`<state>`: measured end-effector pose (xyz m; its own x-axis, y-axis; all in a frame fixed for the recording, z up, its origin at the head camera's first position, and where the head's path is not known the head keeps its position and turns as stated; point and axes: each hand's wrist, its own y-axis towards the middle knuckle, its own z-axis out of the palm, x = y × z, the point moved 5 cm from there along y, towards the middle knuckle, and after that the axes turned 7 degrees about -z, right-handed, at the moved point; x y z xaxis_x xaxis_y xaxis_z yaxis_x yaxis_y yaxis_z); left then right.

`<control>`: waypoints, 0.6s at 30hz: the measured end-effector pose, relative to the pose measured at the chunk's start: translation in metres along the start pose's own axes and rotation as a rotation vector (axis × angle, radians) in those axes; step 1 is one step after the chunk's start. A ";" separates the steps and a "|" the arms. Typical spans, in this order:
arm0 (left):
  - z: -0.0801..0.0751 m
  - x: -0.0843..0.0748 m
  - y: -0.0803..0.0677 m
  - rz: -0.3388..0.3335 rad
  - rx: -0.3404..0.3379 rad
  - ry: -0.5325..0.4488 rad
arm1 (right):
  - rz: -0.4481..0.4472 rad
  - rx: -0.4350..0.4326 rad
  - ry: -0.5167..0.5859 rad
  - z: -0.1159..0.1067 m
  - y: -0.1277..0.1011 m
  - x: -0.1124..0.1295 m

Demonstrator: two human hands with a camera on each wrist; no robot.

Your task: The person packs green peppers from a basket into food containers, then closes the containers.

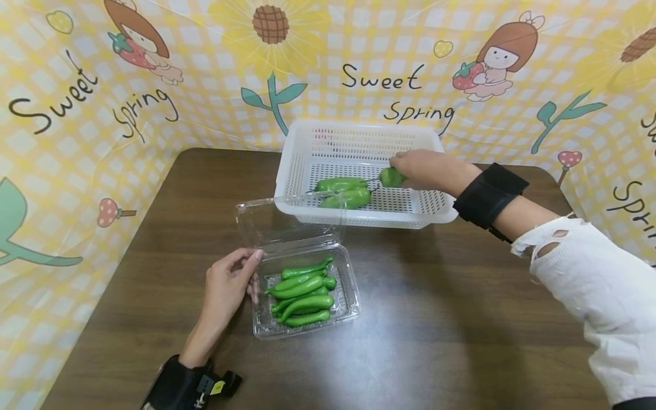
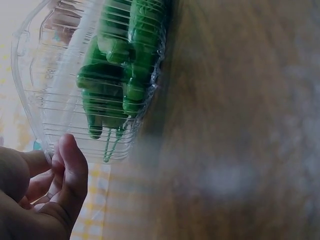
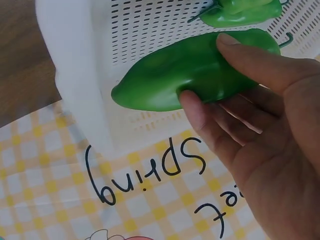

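Over the right part of a white plastic basket (image 1: 366, 219), my right hand (image 1: 427, 169) holds a large green pepper (image 3: 165, 75) between thumb and fingers. Two more large green peppers (image 1: 348, 198) lie at the left of the basket floor. In front of it stands a clear plastic clamshell box (image 1: 353, 302), its lid (image 1: 289, 219) raised toward the basket. Several slim green chili peppers (image 1: 302, 287) are piled inside. My left hand (image 1: 228, 290) pinches the box's left rim between thumb and fingers; the left wrist view shows this grip from the side.
Both containers stand on a dark brown wooden table (image 1: 435, 319). A yellow checked cloth (image 1: 328, 102) with printed flowers hangs behind and at the sides. The raised lid overlaps the basket's front left edge in the head view.
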<state>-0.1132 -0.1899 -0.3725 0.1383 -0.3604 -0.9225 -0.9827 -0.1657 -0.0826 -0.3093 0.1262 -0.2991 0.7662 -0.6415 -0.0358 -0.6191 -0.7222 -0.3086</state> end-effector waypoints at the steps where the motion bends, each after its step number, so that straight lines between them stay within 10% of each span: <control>1: 0.000 0.000 0.000 0.004 -0.005 -0.002 | 0.002 -0.002 0.010 -0.001 -0.001 0.000; 18: 0.003 0.039 0.016 -0.008 -0.024 -0.029 | -0.092 -0.161 0.039 -0.008 -0.023 0.010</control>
<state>-0.1242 -0.2041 -0.4109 0.1425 -0.3326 -0.9322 -0.9783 -0.1905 -0.0816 -0.2889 0.1338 -0.2847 0.8157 -0.5780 0.0235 -0.5685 -0.8084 -0.1528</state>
